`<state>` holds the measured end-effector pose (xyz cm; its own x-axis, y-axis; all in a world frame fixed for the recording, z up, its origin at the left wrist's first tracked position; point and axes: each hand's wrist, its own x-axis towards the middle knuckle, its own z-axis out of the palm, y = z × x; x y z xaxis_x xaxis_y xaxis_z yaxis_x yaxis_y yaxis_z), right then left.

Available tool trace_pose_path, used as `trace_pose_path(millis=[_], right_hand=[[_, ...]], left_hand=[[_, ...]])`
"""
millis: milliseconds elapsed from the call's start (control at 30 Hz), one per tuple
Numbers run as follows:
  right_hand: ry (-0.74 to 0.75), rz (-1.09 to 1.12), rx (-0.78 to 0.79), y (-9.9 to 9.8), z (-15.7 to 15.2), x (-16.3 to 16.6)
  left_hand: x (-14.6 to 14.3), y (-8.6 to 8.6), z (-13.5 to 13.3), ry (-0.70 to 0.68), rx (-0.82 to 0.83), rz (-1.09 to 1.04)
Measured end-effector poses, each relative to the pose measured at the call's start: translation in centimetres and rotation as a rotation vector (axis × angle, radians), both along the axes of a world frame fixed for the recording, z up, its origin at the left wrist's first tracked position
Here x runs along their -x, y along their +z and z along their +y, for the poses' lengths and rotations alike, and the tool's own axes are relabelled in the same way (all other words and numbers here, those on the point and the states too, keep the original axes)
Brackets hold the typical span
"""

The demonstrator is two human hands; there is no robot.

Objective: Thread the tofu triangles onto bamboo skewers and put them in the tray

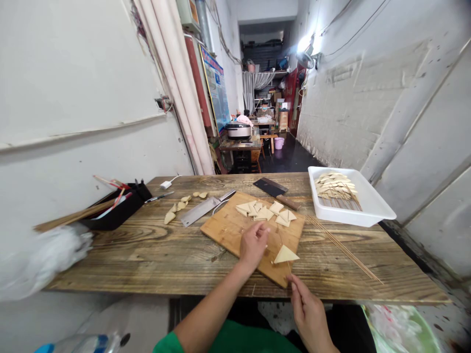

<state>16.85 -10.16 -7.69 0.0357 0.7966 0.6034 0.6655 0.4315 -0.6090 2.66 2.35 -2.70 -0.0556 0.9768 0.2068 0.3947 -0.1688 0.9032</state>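
My right hand [308, 309] pinches the lower end of a thin bamboo skewer [289, 267] near the table's front edge. A pale yellow triangular slice [286, 255], perhaps tofu, is threaded on it, with the skewer's tip sticking out above. My left hand [253, 243] is over the wooden cutting board [224, 223], to the left of that slice. Its fingers are curled together, and whatever they hold, if anything, is hidden. Several more pale triangular slices [263, 212] lie in a loose pile on the far part of the board.
A cleaver [200, 211] and a dark-bladed knife [270, 187] lie beyond the board. Loose skewers [342, 247] rest at right, below a white tray [375, 196] of skewered slices. Pale offcuts [176, 208] and a black box [117, 211] are at left. Far back, a person [265, 110] sits.
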Motion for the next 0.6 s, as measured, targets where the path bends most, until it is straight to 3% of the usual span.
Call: trace_pose_path(millis=[67, 133, 267, 467, 600], right_hand=[[-0.001, 0.010, 0.005, 0.0, -0.1, 0.1], [-0.006, 0.018, 0.010, -0.1, -0.2, 0.1], [-0.013, 0.039, 0.022, -0.3, -0.3, 0.0], [-0.022, 0.037, 0.027, -0.6, -0.4, -0.2], [-0.014, 0.044, 0.037, -0.6, -0.5, -0.2]], left_hand=[[0.8, -0.3, 2.4, 0.107, -0.121, 0.302], [1.4, -0.7, 4.4, 0.181, -0.118, 0.496], [1.9, -1.2, 6.9, 0.163, -0.048, 0.649], [2.8, -1.1, 7.9, 0.111, -0.105, 0.691], [4.5, -1.0, 7.9, 0.120, -0.059, 0.379]])
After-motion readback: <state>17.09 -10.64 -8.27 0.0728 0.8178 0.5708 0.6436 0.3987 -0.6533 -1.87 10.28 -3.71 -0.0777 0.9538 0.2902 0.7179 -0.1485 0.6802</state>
